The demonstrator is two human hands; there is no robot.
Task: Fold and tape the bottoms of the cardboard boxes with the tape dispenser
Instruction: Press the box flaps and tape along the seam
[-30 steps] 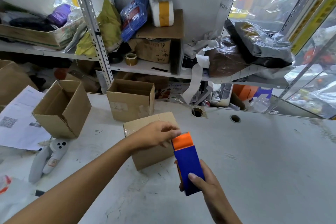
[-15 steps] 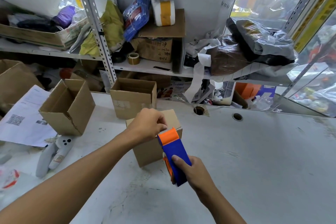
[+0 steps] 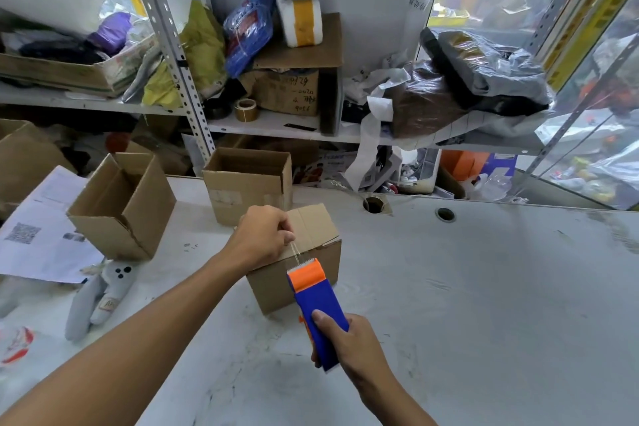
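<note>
Head view: brown box flaps folded; right hand grips blue-orange dispenser.

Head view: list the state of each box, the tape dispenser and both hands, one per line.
Near box: flaps folded shut, facing up.
Left box: open, tilted.
Back box: open, upright.
Tape dispenser: tape drawn out.
Left hand: pinches the tape end.
Right hand: grips the dispenser.

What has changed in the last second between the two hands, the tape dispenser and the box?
The right hand drew the tape dispenser back toward the person. The left hand, earlier at its orange end, now pinches clear tape stretched from it over the closed box. The two open boxes stayed put.
</note>
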